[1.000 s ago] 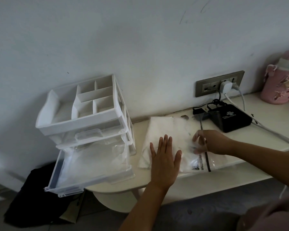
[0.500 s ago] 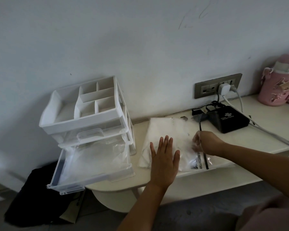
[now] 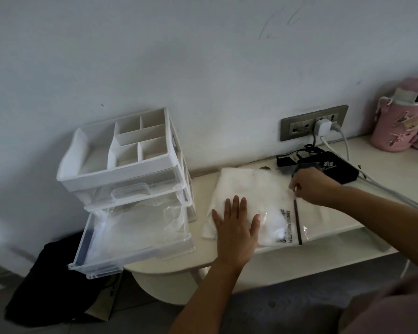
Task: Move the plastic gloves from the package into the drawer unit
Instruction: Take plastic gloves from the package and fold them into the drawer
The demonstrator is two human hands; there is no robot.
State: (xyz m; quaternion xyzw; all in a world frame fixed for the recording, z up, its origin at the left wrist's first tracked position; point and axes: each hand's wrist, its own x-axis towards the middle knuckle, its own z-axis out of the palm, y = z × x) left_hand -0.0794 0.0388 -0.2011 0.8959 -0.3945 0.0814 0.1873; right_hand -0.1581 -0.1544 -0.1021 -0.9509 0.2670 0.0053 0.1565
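On the package [image 3: 241, 186], right hand [image 3: 314, 186] shifted

The drawer unit [image 3: 130, 169] had a white frame and a white divided top tray; its pulled-out drawer [image 3: 130, 251] was clear plastic. The package [image 3: 309, 220] was transparent, with black lettering and one black strip across it. The plastic gloves [image 3: 241, 186] inside appeared milky white. The table [image 3: 372, 153] was cream. The wall [image 3: 203, 56] was pale grey-white, with faint dark scuff marks. Socket plate [image 3: 297, 127]: grey. Charger [image 3: 322, 126]: white. The box [image 3: 333, 171] was black with a white logo; the bottle [image 3: 396, 126] was pink with small stickers.
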